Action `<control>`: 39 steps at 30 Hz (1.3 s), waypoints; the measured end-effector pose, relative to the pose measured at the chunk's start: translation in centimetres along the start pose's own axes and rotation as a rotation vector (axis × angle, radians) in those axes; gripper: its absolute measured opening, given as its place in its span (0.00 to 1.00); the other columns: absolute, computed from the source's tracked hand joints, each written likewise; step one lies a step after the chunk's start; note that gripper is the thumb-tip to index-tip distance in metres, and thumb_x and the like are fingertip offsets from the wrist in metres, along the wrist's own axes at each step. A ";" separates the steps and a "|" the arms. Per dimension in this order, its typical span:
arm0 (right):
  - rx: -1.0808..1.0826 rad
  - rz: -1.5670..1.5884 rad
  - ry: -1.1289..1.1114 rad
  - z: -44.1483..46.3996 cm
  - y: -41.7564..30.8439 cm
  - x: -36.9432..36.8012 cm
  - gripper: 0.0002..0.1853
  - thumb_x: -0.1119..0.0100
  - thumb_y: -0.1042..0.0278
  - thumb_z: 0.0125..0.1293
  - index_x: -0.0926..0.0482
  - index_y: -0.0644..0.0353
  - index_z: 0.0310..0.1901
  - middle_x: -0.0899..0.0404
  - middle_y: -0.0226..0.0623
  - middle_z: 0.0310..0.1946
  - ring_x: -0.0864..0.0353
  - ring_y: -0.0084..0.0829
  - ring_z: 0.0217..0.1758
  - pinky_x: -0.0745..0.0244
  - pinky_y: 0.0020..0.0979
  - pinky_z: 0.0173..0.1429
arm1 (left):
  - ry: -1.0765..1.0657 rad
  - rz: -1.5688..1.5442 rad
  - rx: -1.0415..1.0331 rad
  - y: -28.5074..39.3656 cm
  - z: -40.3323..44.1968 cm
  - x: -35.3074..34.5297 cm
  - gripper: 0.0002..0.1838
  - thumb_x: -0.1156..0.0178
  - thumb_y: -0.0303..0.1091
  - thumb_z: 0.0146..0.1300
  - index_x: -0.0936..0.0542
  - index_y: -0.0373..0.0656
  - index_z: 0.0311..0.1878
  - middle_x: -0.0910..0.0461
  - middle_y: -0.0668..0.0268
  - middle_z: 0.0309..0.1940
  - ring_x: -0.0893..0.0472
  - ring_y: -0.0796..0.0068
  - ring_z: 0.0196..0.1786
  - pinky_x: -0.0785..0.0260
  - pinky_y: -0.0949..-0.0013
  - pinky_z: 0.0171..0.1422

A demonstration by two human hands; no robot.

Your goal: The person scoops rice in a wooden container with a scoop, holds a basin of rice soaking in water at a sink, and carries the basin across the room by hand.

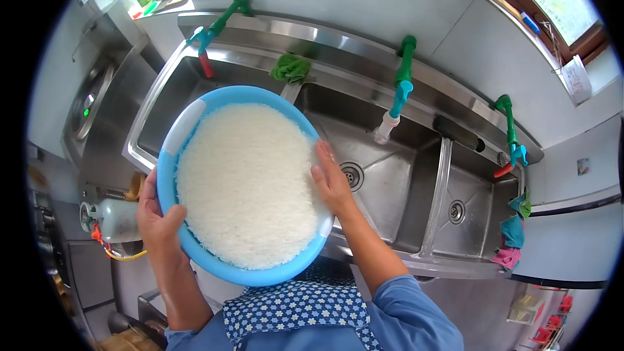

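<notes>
A round blue basin (260, 277) full of white rice (250, 185) is held up over the front edge of the sink, in front of the flowered apron. My left hand (162, 214) grips its left rim, with the thumb over the edge and the fingers on the outer side. On the right side, my right hand (330, 179) holds the rim, its thumb and fingers on the edge. The basin hides part of the left and middle sink bowls.
A steel sink (390, 188) with several bowls runs along the wall. Green taps (404, 68) stand over it. A green cloth (290, 67) lies on the back ledge. Cloths (512, 231) hang at the right end. A gas cylinder (117, 221) stands at the left.
</notes>
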State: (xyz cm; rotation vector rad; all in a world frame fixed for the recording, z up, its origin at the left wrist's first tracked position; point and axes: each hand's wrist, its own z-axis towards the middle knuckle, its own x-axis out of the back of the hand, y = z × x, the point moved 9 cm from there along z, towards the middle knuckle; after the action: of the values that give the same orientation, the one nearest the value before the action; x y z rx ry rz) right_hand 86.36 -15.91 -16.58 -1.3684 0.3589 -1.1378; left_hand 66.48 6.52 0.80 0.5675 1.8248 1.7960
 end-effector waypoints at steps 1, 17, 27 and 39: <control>0.002 0.000 -0.001 0.0 -0.1 0.0 0.28 0.54 0.61 0.72 0.41 0.64 0.70 0.46 0.48 0.73 0.51 0.42 0.78 0.59 0.36 0.78 | -0.002 0.003 -0.003 0.1 0.0 0.0 0.36 0.52 0.18 0.42 0.34 0.27 0.63 0.25 0.55 0.51 0.22 0.68 0.53 0.32 0.69 0.62; 0.042 -0.054 0.035 -0.1 0.1 0.1 0.29 0.52 0.59 0.72 0.40 0.62 0.70 0.42 0.49 0.71 0.47 0.44 0.76 0.52 0.37 0.77 | -0.001 0.044 -0.009 0.4 -0.1 -0.3 0.36 0.49 0.21 0.41 0.34 0.27 0.62 0.24 0.55 0.47 0.20 0.69 0.49 0.29 0.69 0.60; 0.034 -0.043 0.027 -0.1 0.2 0.1 0.29 0.52 0.60 0.72 0.41 0.62 0.70 0.43 0.49 0.72 0.47 0.44 0.76 0.53 0.37 0.77 | 0.020 0.060 -0.005 0.5 -0.2 -0.3 0.37 0.49 0.21 0.41 0.34 0.27 0.62 0.24 0.55 0.48 0.20 0.69 0.49 0.29 0.70 0.59; 0.023 -0.044 0.026 -0.1 -0.1 0.2 0.29 0.53 0.59 0.72 0.41 0.62 0.70 0.43 0.48 0.72 0.48 0.44 0.77 0.53 0.37 0.77 | 0.009 0.037 0.003 0.4 -0.2 -0.4 0.36 0.50 0.19 0.42 0.34 0.27 0.63 0.24 0.55 0.49 0.20 0.69 0.50 0.29 0.70 0.59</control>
State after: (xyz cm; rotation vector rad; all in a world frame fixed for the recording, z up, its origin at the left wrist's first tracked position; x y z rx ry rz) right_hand 86.35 -16.07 -16.48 -1.3484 0.3345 -1.1935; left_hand 66.69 6.16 1.23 0.5992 1.8346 1.8236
